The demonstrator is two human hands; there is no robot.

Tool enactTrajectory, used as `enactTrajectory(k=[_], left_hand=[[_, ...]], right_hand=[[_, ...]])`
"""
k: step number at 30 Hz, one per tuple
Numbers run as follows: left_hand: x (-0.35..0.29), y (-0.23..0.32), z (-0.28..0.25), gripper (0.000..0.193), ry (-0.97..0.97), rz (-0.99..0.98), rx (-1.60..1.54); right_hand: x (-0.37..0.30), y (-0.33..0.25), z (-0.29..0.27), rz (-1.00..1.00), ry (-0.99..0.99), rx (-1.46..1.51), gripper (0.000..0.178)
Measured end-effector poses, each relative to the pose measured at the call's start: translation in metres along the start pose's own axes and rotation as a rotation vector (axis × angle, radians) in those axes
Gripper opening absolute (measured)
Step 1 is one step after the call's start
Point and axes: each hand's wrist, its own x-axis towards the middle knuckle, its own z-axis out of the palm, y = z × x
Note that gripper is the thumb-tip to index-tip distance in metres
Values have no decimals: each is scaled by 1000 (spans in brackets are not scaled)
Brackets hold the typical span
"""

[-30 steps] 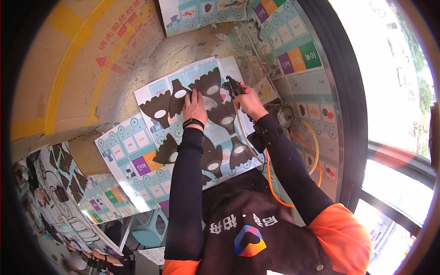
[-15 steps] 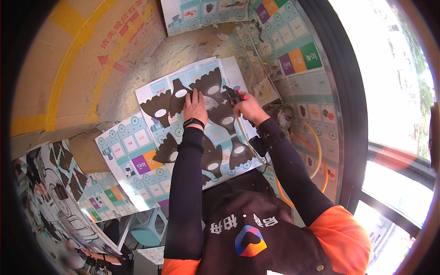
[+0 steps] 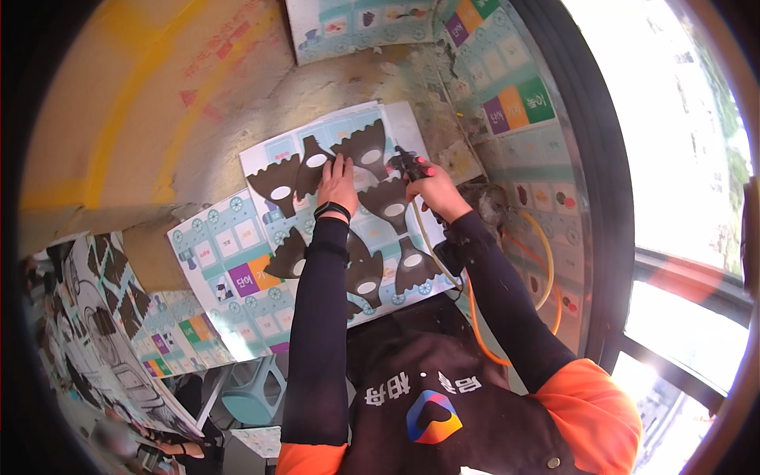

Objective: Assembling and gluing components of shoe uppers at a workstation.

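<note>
window (image 3: 673,134) at right overexposed; cardboard (image 3: 150,119) blurred; strong fisheye distortion.

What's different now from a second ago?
The right hand has come a little nearer the apron, bringing the black tool it grips along. The whole view shifted slightly too. Nothing was picked up or let go. The left hand still rests among the dark pieces, which stayed put.

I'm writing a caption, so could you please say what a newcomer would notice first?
Likely the flat, dark brown, jagged cutouts with white ovals, on light blue printed sheets at centre. Next come the red-knobbed black tool in the right hand, beside them, and the bright window at far right.
</note>
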Motion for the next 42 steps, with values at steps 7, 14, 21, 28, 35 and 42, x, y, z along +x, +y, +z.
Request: enactTrajectory(k=[7, 14, 21, 28, 35, 42], left_hand=[[-81, -20, -21, 62, 240, -8, -173], [-107, -68, -9, 60, 85, 5, 127], [-101, -97, -5, 57, 6, 60, -10], [-73, -144, -21, 58, 129, 84, -4], [-69, -148, -16, 61, 45, 85, -39], [-70, -146, -24, 66, -17, 44, -86]], right_hand=[[-55, -46, 21, -105, -100, 146, 30], [-54, -70, 99, -110, -115, 67, 26], [-12, -69, 144, -62, -13, 23, 26], [30, -90, 189, -155, 26, 11, 20], [44, -94, 195, -42, 32, -101, 16], [47, -93, 198, -71, 82, -51, 19]])
